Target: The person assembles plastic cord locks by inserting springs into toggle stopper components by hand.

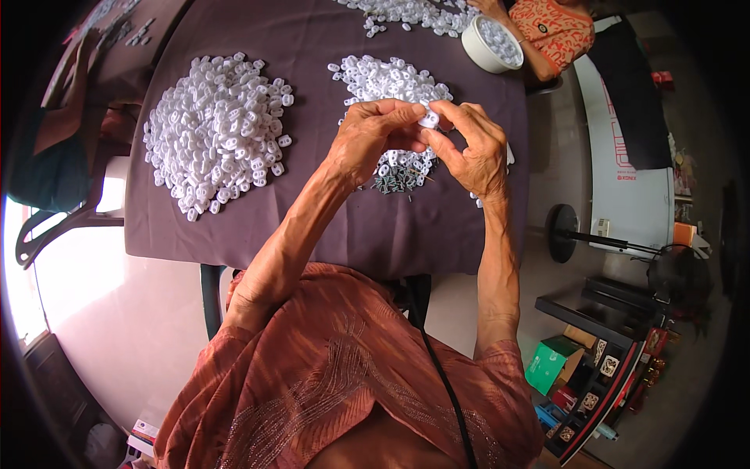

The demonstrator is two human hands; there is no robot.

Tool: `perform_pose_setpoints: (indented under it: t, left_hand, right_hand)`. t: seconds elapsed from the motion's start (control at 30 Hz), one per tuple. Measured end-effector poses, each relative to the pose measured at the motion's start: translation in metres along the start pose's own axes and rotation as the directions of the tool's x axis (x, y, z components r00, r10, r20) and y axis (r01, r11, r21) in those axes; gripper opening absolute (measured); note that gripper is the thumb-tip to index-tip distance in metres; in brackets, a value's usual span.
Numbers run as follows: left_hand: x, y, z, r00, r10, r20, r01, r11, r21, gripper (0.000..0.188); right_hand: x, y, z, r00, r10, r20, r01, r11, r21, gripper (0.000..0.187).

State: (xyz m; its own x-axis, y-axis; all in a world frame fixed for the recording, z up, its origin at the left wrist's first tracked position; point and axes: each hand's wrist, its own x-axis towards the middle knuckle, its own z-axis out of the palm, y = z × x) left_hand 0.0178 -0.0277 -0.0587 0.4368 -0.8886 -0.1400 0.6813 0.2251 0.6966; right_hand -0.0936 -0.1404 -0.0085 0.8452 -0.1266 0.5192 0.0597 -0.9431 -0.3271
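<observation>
Both hands meet above the table's middle, pinching one small white plastic piece (429, 119) between their fingertips. My left hand (373, 134) grips it from the left and my right hand (472, 148) from the right. Under the hands lies a pile of the same white pieces (383, 80), and just below it a small heap of dark metal screws (395, 182). A bigger pile of white pieces (217, 129) spreads out to the left on the purple tablecloth (312, 219).
Across the table another person in an orange patterned top (551, 30) sits by a white bowl (492, 44) of pieces, with more pieces (414, 12) scattered there. A black shelf with boxes (598, 367) stands on the floor at right. A chair (47, 227) is at left.
</observation>
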Motion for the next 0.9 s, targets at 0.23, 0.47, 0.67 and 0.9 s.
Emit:
perform_pose_setpoints:
  t: [0.23, 0.47, 0.67, 0.9]
  left_hand:
    - [-0.003, 0.050, -0.041, 0.919, 0.379, -0.107, -0.297, 0.846, 0.444, 0.023]
    - [-0.060, 0.094, -0.139, 0.639, 0.769, -0.021, 0.020, 0.011, 1.000, 0.017]
    - [-0.073, 0.083, -0.171, 0.643, 0.764, 0.053, 0.184, -0.222, 0.957, 0.014]
    - [-0.073, 0.075, -0.155, 0.578, 0.808, 0.112, 0.147, -0.238, 0.960, 0.015]
  right_hand:
    - [-0.023, 0.005, 0.022, 0.954, 0.294, 0.058, -0.300, 0.943, 0.142, 0.021]
    - [-0.062, 0.025, 0.082, 0.943, 0.282, 0.179, -0.303, 0.947, 0.106, 0.011]
    - [-0.059, 0.018, 0.101, 0.936, 0.260, 0.238, -0.280, 0.958, 0.056, 0.011]
    - [-0.061, 0.011, 0.103, 0.925, 0.303, 0.230, -0.327, 0.942, 0.074, 0.011]
